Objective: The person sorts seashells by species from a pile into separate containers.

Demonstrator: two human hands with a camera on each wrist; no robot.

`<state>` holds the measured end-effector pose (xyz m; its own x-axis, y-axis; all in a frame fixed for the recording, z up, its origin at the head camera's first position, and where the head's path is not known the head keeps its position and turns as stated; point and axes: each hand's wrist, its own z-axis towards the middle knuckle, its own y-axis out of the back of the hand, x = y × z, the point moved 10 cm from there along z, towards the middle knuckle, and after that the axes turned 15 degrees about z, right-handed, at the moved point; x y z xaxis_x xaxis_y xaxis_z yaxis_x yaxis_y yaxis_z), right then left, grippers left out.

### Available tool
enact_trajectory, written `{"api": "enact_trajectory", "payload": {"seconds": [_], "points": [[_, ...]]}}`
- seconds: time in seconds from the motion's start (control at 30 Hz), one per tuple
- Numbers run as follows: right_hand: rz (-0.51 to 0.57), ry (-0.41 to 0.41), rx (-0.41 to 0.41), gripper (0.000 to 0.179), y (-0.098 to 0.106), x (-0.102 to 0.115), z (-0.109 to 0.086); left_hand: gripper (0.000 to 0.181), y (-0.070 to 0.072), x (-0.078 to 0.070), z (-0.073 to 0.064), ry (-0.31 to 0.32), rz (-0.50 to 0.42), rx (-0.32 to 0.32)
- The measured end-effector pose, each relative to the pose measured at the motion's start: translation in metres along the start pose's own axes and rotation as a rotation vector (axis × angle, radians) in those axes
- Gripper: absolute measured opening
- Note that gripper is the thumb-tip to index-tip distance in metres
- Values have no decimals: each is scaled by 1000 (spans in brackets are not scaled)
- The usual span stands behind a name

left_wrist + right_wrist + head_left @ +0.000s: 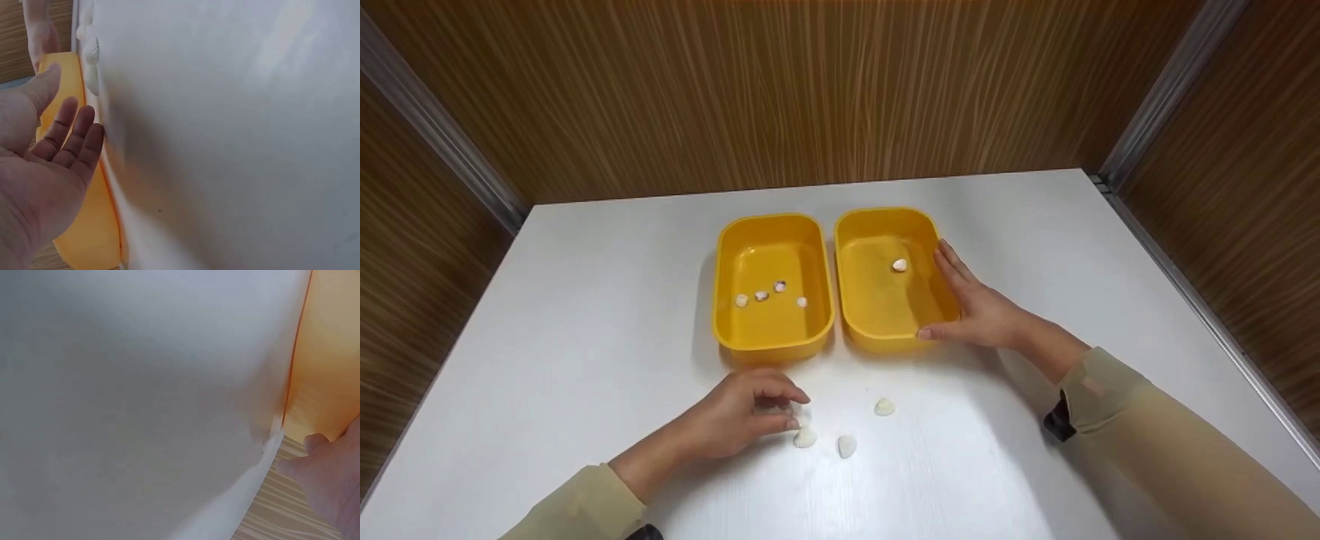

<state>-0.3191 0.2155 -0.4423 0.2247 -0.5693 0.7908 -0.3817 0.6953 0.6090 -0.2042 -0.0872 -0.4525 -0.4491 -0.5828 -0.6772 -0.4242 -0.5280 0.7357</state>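
Note:
My left hand is low over the white table, its thumb tip right at a ribbed cream seashell. In the left wrist view its fingers are loosely bent, with nothing between them. A smooth pale seashell and a cream seashell lie just to the right. With straight fingers along the outer right side and the thumb at the near rim, my right hand touches the right yellow tub. One white seashell sits inside that tub.
Beside it stands the left yellow tub, holding several small shells, some with dark markings, such as a purplish one. Wood-grain panels border the white table at the back and both sides.

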Motion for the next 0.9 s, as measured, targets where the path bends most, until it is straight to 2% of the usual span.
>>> {"api": "enact_trajectory", "payload": {"seconds": [0.13, 0.5, 0.9], "points": [[-7, -2, -1, 133, 0, 1, -1, 22, -3, 7, 0, 20, 2, 7], [-5, 27, 6, 133, -1, 9, -1, 26, -12, 15, 2, -28, 24, 49], [-12, 7, -1, 133, 0, 3, -1, 27, -19, 15, 4, -64, 72, 104]]}}
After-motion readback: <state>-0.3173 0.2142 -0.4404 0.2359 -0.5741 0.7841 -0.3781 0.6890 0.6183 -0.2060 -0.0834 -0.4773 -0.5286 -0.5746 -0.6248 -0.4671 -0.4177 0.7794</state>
